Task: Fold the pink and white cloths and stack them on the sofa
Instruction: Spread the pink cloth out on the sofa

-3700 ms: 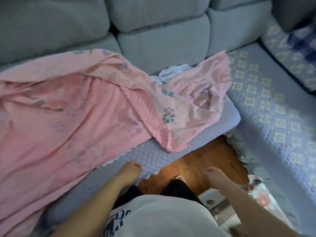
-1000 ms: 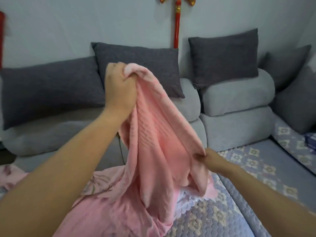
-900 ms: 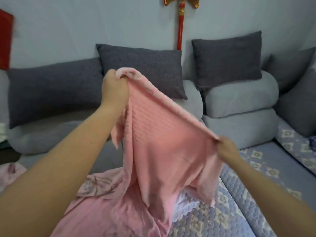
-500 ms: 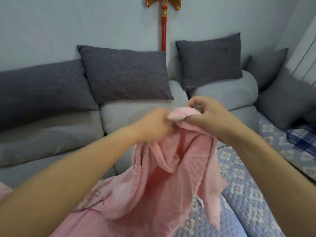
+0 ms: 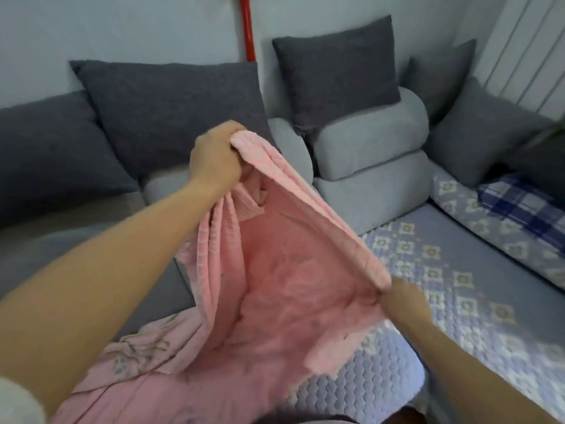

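Note:
A pink textured cloth (image 5: 284, 286) hangs in the air in front of me over the sofa seat (image 5: 452, 270). My left hand (image 5: 215, 162) is raised and grips one upper corner. My right hand (image 5: 403, 304) is lower and to the right, pinching the far end of the same top edge, which runs taut between the two hands. The cloth's lower part droops onto a large pink floral sheet (image 5: 137, 384) spread on the seat. No white cloth shows; the pink fabric covers that spot.
Dark grey pillows (image 5: 171, 114) line the grey backrest (image 5: 370, 154). A quilted lavender cover lies over the seat. A blue plaid cloth (image 5: 526, 206) sits on the right wing of the sofa. A red hanging ornament (image 5: 248, 26) is on the wall.
Half a second ago both hands met at the cloth's top. Now they have drawn apart, the left going up and left, the right down and right, stretching the top edge.

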The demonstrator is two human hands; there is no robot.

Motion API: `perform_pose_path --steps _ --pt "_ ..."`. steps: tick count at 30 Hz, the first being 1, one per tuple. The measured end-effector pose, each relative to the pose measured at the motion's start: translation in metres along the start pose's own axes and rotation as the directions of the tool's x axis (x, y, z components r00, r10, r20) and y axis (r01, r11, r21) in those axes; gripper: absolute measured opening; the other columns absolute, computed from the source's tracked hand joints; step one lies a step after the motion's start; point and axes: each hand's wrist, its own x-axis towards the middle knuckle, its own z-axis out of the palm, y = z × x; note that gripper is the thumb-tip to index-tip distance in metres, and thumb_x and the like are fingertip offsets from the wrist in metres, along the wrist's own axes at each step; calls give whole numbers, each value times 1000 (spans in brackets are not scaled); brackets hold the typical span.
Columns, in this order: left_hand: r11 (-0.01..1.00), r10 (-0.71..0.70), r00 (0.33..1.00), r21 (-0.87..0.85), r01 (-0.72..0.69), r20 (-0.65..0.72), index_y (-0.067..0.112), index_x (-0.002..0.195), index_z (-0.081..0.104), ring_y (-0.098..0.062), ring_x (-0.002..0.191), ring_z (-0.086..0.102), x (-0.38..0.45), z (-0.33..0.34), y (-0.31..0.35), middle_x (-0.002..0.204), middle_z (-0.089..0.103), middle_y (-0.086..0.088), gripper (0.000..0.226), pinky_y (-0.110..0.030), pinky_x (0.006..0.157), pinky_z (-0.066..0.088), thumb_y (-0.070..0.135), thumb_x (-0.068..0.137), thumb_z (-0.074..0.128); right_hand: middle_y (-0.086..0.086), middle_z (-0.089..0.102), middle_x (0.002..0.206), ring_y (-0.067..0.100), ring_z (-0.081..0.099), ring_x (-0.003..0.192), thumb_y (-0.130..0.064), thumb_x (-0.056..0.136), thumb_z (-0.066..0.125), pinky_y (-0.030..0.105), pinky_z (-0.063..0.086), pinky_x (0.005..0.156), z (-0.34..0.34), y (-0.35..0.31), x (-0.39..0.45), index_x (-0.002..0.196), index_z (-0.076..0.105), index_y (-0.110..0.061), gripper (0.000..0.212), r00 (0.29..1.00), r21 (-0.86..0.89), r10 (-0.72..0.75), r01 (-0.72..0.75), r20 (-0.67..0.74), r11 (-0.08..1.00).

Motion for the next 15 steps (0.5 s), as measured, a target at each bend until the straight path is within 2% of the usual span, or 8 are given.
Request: perform_pose_path --steps 2,4,7,9,11,12,13,15 --pt "995 -10 990 101 -4 138 31 105 66 -32 98 66 5 30 -1 106 72 -3 29 -36 79 51 21 79 58 23 70 106 41 66 97 -13 91 52 42 52 80 -36 22 16 114 65 -9 27 969 74 127 -114 -212 991" --pt "957 91 956 240 -161 278 28 108 63 -37 98 65 19 55 5 108 69 -7 26 -44 80 53 27 82 61 30 66 111 47 63 104 -10 88 52 46 51 85 -85 52 30 118 62 -11 32 894 256 256 -168 -366 952" --pt "792 326 832 351 -500 449 26 113 51 -43 92 64 41 93 32 113 58 -9 33 -46 72 50 44 87 62 28 64 117 46 59 110 -14 87 49 48 48 93 -150 103 31 124 55 -18 38 719 460 409 -140 -562 877" --pt "706 391 723 318 -632 569 27 123 43 -40 89 64 52 124 52 121 50 -6 52 -43 69 47 56 85 62 29 60 123 47 56 114 -23 92 44 49 45 97 -165 133 34 126 51 -17 36 650 558 535 -201 -539 805" --pt "590 420 596 293 -752 684 26 133 39 -38 90 64 58 167 64 121 44 -7 60 -45 70 51 56 85 61 32 60 121 47 58 111 -36 95 44 48 47 95 -158 173 43 123 54 -6 42 771 479 548 -365 -325 798" --pt "549 415 568 302 -779 711 24 133 41 -39 90 64 58 191 67 118 44 -10 56 -45 70 52 48 87 63 29 65 113 42 63 102 -42 95 50 45 51 89 -152 196 46 115 60 -1 46 858 406 508 -436 -84 803" --pt "532 383 566 327 -781 730 21 129 45 -40 91 64 59 219 66 115 44 -12 49 -46 69 52 37 87 64 25 69 105 37 66 95 -44 93 60 43 55 86 -145 217 47 110 66 -1 46 878 373 425 -478 220 795" --pt "530 251 621 432 -730 743 14 118 50 -45 90 64 60 274 66 110 47 -17 36 -50 70 54 19 86 66 15 73 114 33 69 106 -46 82 75 48 54 96 -137 264 49 121 66 -9 54 741 382 128 -476 659 792"
